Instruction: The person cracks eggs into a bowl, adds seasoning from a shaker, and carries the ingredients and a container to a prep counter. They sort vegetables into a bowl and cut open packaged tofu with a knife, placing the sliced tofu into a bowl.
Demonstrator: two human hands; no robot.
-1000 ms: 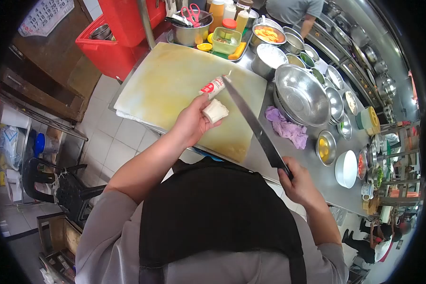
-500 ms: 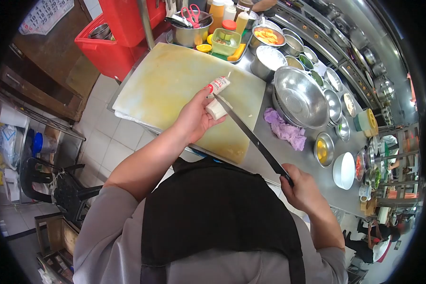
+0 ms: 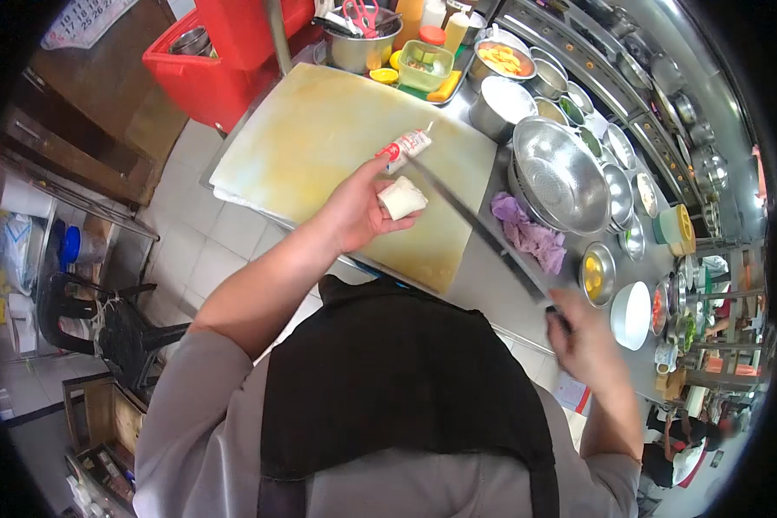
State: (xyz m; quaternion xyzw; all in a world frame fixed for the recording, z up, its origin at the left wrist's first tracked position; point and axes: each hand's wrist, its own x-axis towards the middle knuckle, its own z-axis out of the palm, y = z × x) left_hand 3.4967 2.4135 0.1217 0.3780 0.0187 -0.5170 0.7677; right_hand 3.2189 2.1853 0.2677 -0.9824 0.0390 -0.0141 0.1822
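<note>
In my left hand (image 3: 354, 207), a short, soft-looking white cylinder (image 3: 402, 198), like a piece of tube tofu, rests against the curled fingers. A white plastic tube wrapper with red print (image 3: 407, 147) lies just beyond it, its near end right at my thumb. My right hand (image 3: 585, 335) is wrapped around the dark handle of a long kitchen knife (image 3: 479, 226). Motion blurs the blade, which slants up and left so that its tip overlaps the printed tube. Beneath the left hand is a large yellow-stained cutting board (image 3: 293, 147).
A purple cloth (image 3: 528, 233) and a perforated steel colander (image 3: 561, 173) sit right of the board. Nearby are a bowl of yolks (image 3: 596, 274) and a white bowl (image 3: 631, 315). Behind stand a green container (image 3: 426, 66) and a utensil pot (image 3: 363, 52). A red cooler (image 3: 203, 82) is at left.
My right hand has moved right and slightly down, drawing the knife back from the white cylinder. More of a gap shows between the cylinder and the printed tube.
</note>
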